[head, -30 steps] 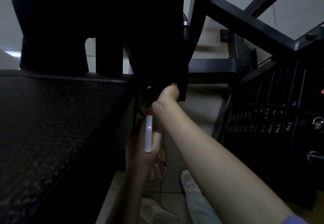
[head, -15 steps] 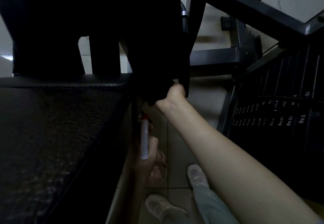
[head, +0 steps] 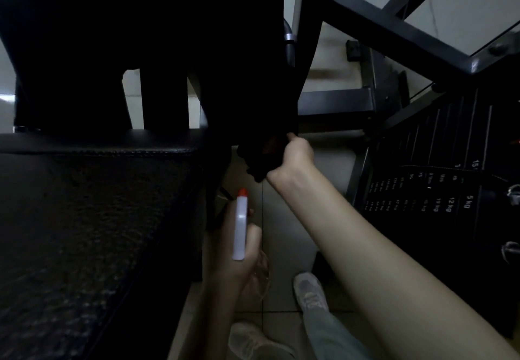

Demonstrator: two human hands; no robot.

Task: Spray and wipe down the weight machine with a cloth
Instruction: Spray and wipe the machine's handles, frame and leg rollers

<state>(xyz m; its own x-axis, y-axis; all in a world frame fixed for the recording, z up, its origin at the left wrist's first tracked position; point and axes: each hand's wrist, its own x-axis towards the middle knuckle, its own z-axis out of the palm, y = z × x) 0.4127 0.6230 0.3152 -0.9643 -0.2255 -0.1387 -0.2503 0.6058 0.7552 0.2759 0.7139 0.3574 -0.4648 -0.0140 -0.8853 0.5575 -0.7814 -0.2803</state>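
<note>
We look down past two bare forearms at a black weight machine [head: 334, 100] in dim light. The left hand [head: 233, 250] holds a spray bottle [head: 240, 230] low in the middle of the view, just beside the edge of the padded seat [head: 84, 219] and above the floor [head: 284, 235]. The bottle has a narrow white head with an orange-red tip, and a clear rounded body shows below the hand. Its grip is wrapped round the neck, thumb up along the side. The white head's long axis runs away from us, tilted slightly right, and the tip points forward at the dark underside of the machine.

The right hand [head: 295, 154] reaches further ahead, its grip curled tight on a dark, bunched cloth [head: 264, 162]. The cloth sits at the lower edge of a black upright part of the machine. It is almost the same shade as the machine, so we cannot tell its outline or how it touches.

To the right stands the weight stack [head: 439, 196], its plates marked with pale numbers. Two light shoes [head: 309, 292] show on the tiles below.
</note>
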